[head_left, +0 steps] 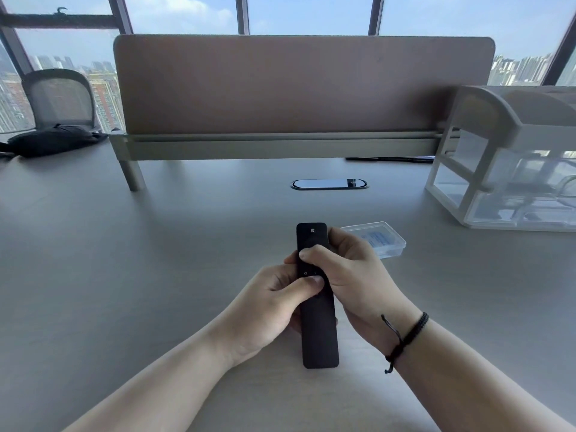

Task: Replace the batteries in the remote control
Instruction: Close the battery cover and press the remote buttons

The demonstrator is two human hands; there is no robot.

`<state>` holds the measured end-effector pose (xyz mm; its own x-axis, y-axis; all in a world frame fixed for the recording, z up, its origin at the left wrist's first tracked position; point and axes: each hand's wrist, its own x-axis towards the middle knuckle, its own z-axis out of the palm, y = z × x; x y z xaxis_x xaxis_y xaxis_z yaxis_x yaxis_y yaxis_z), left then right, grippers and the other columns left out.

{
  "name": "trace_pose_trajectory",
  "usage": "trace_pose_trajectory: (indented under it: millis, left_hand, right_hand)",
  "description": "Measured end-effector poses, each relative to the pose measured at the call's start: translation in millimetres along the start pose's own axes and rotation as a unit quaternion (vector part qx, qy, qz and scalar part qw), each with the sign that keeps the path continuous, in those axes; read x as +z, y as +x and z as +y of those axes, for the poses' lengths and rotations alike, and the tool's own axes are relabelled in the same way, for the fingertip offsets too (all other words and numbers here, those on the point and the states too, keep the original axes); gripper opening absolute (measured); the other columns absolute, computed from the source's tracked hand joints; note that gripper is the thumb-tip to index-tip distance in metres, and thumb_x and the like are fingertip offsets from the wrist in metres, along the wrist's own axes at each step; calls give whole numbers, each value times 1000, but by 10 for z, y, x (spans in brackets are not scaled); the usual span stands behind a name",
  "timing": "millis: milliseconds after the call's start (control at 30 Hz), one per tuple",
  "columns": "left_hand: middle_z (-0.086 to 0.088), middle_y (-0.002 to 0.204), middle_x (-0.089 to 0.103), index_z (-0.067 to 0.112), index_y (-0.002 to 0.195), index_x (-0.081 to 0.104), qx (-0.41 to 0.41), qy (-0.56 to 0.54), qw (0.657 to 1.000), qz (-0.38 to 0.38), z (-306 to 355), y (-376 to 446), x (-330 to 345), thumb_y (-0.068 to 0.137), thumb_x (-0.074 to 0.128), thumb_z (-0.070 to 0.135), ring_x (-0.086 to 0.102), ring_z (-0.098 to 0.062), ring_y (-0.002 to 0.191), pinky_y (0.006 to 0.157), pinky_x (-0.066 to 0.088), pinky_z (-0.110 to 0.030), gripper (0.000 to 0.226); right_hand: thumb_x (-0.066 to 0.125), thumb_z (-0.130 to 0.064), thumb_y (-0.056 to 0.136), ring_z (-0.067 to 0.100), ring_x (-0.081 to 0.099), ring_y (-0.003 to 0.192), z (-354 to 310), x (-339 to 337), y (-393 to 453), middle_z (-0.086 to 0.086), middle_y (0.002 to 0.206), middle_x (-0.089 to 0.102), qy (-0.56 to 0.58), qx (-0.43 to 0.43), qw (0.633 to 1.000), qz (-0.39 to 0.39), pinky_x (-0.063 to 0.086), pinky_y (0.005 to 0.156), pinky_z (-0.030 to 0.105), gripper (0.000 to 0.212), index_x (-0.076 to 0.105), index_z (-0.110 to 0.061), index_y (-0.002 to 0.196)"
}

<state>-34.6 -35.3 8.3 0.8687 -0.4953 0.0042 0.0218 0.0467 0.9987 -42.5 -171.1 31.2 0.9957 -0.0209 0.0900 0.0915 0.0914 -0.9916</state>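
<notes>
A slim black remote control [318, 332] is held button side up above the grey desk, its power button at the far end. My left hand [268, 307] grips its middle from the left, thumb pressed across the front. My right hand [349, 275] grips its upper half from the right, thumb on the buttons. Just behind my right hand lies a small clear plastic box [383, 241] with blue-labelled contents, partly hidden by my fingers. The remote's back is out of sight.
A brown divider panel [302, 85] stands across the desk's far side, with an oval cable port [328, 184] in front of it. A clear and white drawer organiser [511, 157] sits at the right. A black bag [53, 140] and a mesh chair are far left.
</notes>
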Motion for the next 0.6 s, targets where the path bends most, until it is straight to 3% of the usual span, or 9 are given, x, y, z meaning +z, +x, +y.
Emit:
trace_pose_trajectory:
  millis: [100, 233, 333, 600]
  left_hand:
    - [-9, 76, 73, 10, 87, 72, -1, -6, 1000, 3, 8, 0, -4, 98, 54, 17, 73, -30, 75, 68, 55, -40, 23]
    - [-17, 75, 74, -1, 96, 67, -1, -9, 1000, 14, 9, 8, -15, 100, 50, 17, 72, -31, 75, 73, 51, -45, 25]
    - [-14, 74, 74, 4, 93, 67, 0, -14, 1000, 18, 29, 6, -10, 100, 47, 14, 72, -29, 73, 69, 53, -41, 23]
    - [-11, 78, 74, -4, 101, 65, -2, -20, 1000, 15, 26, 16, -12, 99, 51, 16, 72, -29, 72, 69, 55, -42, 24]
  right_hand:
    - [57, -3, 91, 21, 69, 71, -27, -15, -4, 14, 87, 78, 10, 18, 1000, -4, 54, 60, 31, 14, 69, -7, 87]
    - [48, -7, 96, 30, 69, 82, -65, -28, -9, 19, 97, 78, 54, 54, 997, -11, 46, 78, 56, 24, 72, -9, 93]
    - [46, -6, 98, 29, 70, 83, -67, -5, -16, 15, 96, 79, 34, 48, 998, -8, 48, 86, 66, 30, 74, -12, 90]
    - [46, -5, 96, 25, 71, 77, -74, -14, -11, 17, 95, 79, 62, 55, 997, -12, 52, 75, 43, 28, 73, -10, 90]
